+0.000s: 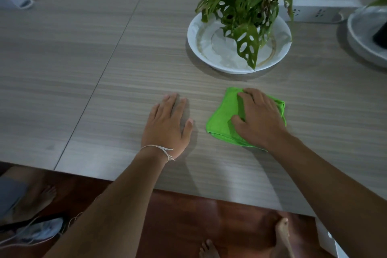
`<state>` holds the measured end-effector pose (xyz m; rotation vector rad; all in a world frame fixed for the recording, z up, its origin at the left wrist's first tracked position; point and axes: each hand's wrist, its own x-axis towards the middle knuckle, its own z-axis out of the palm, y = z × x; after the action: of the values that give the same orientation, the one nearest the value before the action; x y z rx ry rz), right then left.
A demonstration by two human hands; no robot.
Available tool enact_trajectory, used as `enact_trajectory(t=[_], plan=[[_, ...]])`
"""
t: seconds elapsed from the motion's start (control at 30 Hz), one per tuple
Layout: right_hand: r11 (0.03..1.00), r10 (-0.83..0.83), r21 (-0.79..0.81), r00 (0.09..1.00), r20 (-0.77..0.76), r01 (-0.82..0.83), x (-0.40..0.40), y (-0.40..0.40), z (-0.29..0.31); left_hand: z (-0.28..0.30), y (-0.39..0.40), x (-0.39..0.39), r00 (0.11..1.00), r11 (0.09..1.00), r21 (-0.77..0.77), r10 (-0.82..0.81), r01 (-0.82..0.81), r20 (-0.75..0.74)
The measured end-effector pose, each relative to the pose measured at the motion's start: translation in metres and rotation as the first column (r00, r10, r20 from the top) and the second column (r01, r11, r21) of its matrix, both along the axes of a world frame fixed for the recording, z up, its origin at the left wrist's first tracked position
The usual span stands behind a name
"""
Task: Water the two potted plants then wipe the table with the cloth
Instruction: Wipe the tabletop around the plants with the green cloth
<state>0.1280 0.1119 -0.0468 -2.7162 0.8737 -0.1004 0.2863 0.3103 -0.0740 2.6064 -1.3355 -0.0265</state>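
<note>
A right hand (258,116) presses flat, fingers spread, on the soft, limp green cloth (222,120); it likely slides best palm-down. The left hand (167,125) rests open and empty on the table (104,69).

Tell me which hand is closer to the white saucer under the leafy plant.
Right. The right hand presses the green cloth just in front of the white saucer; the left hand lies flat on the table, farther to the left.

We see a white power strip (310,9) behind the plants, a white shoe (39,231) on the reddish wooden floor (188,216).
</note>
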Motion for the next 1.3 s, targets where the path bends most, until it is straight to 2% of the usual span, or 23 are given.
enact_trajectory(t=[0.13, 0.3, 0.47, 0.67, 0.77, 0.93, 1.03, 1.1, 1.13, 1.17, 1.23, 1.27, 1.3], plan=[[0.991, -0.098, -0.087, 0.992, 0.077, 0.104, 0.017, 0.019, -0.012, 0.002, 0.001, -0.001, 1.0, 1.0, -0.003, 0.004, -0.004, -0.01], [0.986, -0.081, -0.14, 0.995, 0.051, 0.088, 0.008, 0.022, -0.015, -0.001, 0.002, 0.006, 0.999, 0.998, -0.048, -0.028, 0.03, 0.042], [0.984, -0.092, -0.157, 0.995, -0.049, 0.083, -0.015, 0.007, -0.013, -0.006, -0.001, 0.008, 0.997, 0.996, -0.068, -0.049, 0.053, 0.056], [0.956, -0.274, -0.149, 0.952, -0.135, 0.254, -0.005, -0.033, -0.012, -0.001, -0.003, 0.0, 0.999, 0.997, -0.083, 0.0, 0.003, 0.033], [0.932, -0.355, -0.118, 0.928, -0.114, 0.342, 0.005, -0.043, -0.013, -0.002, -0.003, 0.0, 0.999, 0.996, -0.086, 0.018, -0.015, 0.039], [0.901, -0.425, -0.108, 0.905, -0.029, 0.42, 0.007, 0.022, -0.018, 0.0, -0.002, -0.006, 0.999, 0.999, -0.047, 0.028, -0.026, 0.028], [0.969, -0.219, -0.124, 0.976, -0.018, 0.215, -0.006, 0.078, -0.017, 0.001, -0.001, -0.004, 1.0, 0.999, -0.041, 0.029, -0.029, 0.01], [0.987, 0.027, -0.154, 0.998, -0.055, -0.035, -0.028, 0.089, -0.018, 0.001, 0.0, -0.004, 1.0, 0.999, -0.041, 0.028, -0.028, 0.002], [0.971, 0.176, -0.147, 0.981, -0.083, -0.187, -0.041, 0.082, -0.017, 0.0, 0.0, -0.004, 1.0, 0.999, -0.041, 0.025, -0.025, 0.004], [0.928, 0.333, -0.139, 0.936, -0.113, -0.347, -0.052, 0.067, -0.016, 0.0, -0.001, -0.005, 1.0, 0.999, -0.04, 0.021, -0.021, 0.007], [0.771, 0.603, -0.143, 0.783, -0.153, -0.621, -0.066, 0.023, -0.016, 0.0, -0.002, -0.005, 1.0, 0.999, -0.032, 0.023, -0.023, 0.015], [0.715, 0.667, -0.136, 0.728, -0.16, -0.685, -0.067, -0.001, -0.015, 0.0, -0.001, -0.005, 1.0, 0.999, -0.023, 0.023, -0.023, 0.016], [0.705, 0.681, -0.12, 0.715, -0.161, -0.699, -0.065, -0.021, -0.014, 0.001, -0.002, -0.006, 1.0, 1.0, -0.01, 0.018, -0.018, 0.014]])
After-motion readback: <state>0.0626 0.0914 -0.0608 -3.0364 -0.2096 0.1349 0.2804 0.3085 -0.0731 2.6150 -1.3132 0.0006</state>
